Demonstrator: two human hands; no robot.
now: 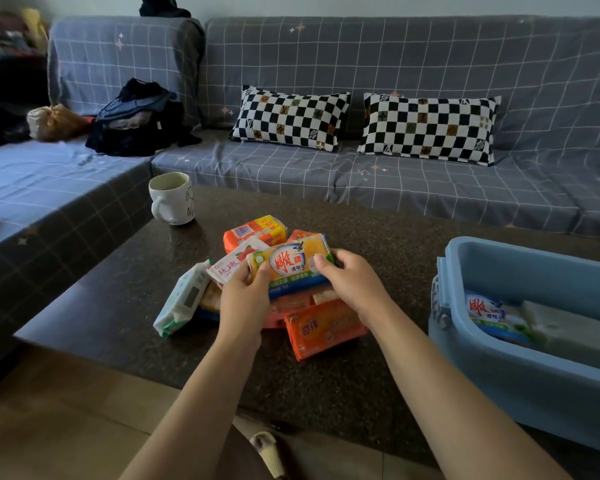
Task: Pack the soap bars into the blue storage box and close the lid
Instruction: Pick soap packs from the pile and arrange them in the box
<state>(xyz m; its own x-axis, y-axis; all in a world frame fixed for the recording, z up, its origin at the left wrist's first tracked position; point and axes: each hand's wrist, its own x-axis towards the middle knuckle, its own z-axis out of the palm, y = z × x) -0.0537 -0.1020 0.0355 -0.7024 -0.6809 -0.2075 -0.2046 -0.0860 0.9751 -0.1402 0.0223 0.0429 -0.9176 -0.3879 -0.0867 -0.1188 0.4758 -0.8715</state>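
- Clearly both hands — left hand (245,299), right hand (352,282) — grip the yellow soap bar (291,263) by its ends, atop the pile.
- The blue storage box (520,362) sits open to the right — near enough for a short carry.

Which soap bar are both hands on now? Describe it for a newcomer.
On the dark table, left of the blue storage box, lies a pile of soap bars. The yellow soap bar sits on top, gripped by left hand and right hand; only it has a white oval with red characters.
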